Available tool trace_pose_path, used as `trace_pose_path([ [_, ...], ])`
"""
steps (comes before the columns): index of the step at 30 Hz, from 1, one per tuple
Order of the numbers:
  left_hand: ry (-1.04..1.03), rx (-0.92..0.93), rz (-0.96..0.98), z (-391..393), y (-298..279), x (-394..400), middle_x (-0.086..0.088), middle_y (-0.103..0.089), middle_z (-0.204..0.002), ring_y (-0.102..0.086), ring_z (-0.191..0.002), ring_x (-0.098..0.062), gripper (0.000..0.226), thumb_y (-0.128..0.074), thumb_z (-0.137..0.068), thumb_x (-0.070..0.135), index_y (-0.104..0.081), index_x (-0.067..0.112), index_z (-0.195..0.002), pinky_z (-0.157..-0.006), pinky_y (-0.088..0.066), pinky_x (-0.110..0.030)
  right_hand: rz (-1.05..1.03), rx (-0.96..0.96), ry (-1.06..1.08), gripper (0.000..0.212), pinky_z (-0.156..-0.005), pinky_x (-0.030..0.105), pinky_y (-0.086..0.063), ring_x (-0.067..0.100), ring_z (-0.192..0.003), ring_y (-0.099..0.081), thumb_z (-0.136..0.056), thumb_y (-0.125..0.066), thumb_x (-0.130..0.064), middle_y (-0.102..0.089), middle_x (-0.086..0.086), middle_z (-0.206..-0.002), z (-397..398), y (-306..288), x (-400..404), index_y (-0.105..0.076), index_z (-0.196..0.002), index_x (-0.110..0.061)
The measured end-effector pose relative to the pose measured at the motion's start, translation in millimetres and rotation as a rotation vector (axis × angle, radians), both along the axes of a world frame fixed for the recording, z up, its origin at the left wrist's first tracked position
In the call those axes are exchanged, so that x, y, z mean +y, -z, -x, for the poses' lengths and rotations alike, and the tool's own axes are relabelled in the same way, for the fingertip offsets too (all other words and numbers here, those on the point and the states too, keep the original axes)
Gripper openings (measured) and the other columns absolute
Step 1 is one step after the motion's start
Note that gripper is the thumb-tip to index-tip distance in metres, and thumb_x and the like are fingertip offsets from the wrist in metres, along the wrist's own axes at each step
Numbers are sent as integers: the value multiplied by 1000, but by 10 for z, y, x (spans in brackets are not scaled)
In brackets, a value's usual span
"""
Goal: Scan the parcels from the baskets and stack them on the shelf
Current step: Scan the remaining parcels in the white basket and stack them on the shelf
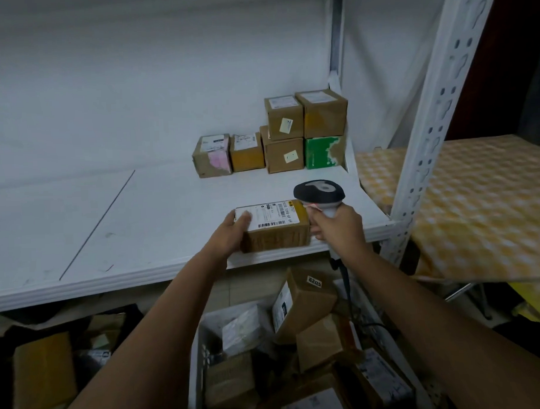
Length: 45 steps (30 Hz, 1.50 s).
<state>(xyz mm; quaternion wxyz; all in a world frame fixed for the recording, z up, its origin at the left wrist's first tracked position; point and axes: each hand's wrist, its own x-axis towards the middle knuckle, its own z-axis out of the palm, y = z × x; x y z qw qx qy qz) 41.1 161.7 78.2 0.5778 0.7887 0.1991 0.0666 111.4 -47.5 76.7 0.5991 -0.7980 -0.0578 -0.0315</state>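
My left hand grips a brown cardboard parcel with a white barcode label on top, held over the front edge of the white shelf. My right hand holds a black-and-white barcode scanner right beside the parcel's right end, and a red glow shows at the scanner's mouth. Several scanned-looking parcels are stacked at the back right of the shelf, one of them a green box. Below the shelf, a white basket holds several more parcels.
A white perforated shelf upright stands just right of my right hand. A surface with a yellow checked cloth lies beyond it. More cardboard boxes sit at lower left under the shelf. The scanner's cable hangs down into the basket area.
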Motion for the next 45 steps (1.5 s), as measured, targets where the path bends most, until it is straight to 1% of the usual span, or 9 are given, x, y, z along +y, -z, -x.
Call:
trace_pose_path([
  [3, 85, 5, -22, 40, 37, -38, -6, -54, -145, -55, -128, -26, 65, -53, -101, 45, -26, 22, -155, -109, -45, -45, 25, -3, 5, 34, -78, 46, -60, 26, -85, -72, -84, -74, -38, -75, 8, -92, 19, 32, -31, -69, -102, -10],
  [6, 99, -38, 18, 152, 64, -128, -6, -65, -125, -67, -106, -22, 46, -54, -102, 36, -31, 28, -142, -85, -59, -35, 72, -28, 8, 32, -75, 28, -50, 20, -91, -64, -88, -73, -28, -70, 6, -99, 71, 66, -61, -69, -107, -3],
  [10, 67, -46, 116, 250, 55, -230, -6, -69, -120, -69, -103, -20, 38, -62, -98, 33, -42, 26, -130, -87, -59, -38, 134, -56, 7, 31, -72, 22, -38, 30, -98, -66, -88, -73, -26, -73, 16, -103, 113, 117, -50, -70, -104, 1],
  [14, 75, 91, 392, 399, -30, -213, -2, -76, -103, -72, -80, -10, 29, -66, -95, 31, -59, 20, -121, -62, -57, -27, 134, -41, -16, 33, -66, 20, -38, 20, -86, -60, -88, -73, -27, -69, 10, -94, 107, 89, -80, -69, -106, 0],
  [19, 121, 79, 444, 555, 46, -42, -9, -74, -117, -68, -109, -24, 40, -60, -96, 35, -66, 10, -126, -95, -53, -39, 19, -14, -16, 37, -75, 41, -60, 21, -78, -72, -82, -77, -36, -75, 2, -83, 96, -21, -195, -71, -96, -2],
  [24, -37, -195, 878, 593, -14, -166, -12, -73, -119, -72, -104, -20, 29, -60, -97, 23, -63, 10, -124, -82, -62, -31, -129, -75, -28, 27, -63, 28, -59, 14, -68, -73, -89, -72, -26, -74, 4, -76, 97, -246, -301, -73, -99, -1],
  [29, 4, -83, 811, 462, 39, -431, -15, -73, -117, -70, -111, -22, 29, -67, -92, 10, -64, -1, -119, -98, -54, -30, -121, -11, -167, 19, -63, 30, -58, 24, -68, -73, -91, -69, -24, -74, 10, -72, 215, -563, -441, -72, -92, -5],
  [38, -21, -174, 863, 234, 137, -705, -14, -73, -116, -71, -108, -21, 39, -70, -90, 9, -57, -1, -126, -77, -60, -24, -272, 205, -286, 18, -48, 23, -49, 16, -50, -61, -91, -68, -20, -62, 10, -62, 396, -785, -623, -65, -89, -3],
  [45, -58, -217, 876, 87, 212, -790, -15, -72, -119, -70, -111, -22, 53, -72, -88, 7, -51, -6, -134, -79, -59, -23, -327, 313, -320, 20, -45, 23, -46, 15, -49, -56, -91, -68, -21, -60, 8, -62, 420, -848, -648, -62, -84, -3],
])
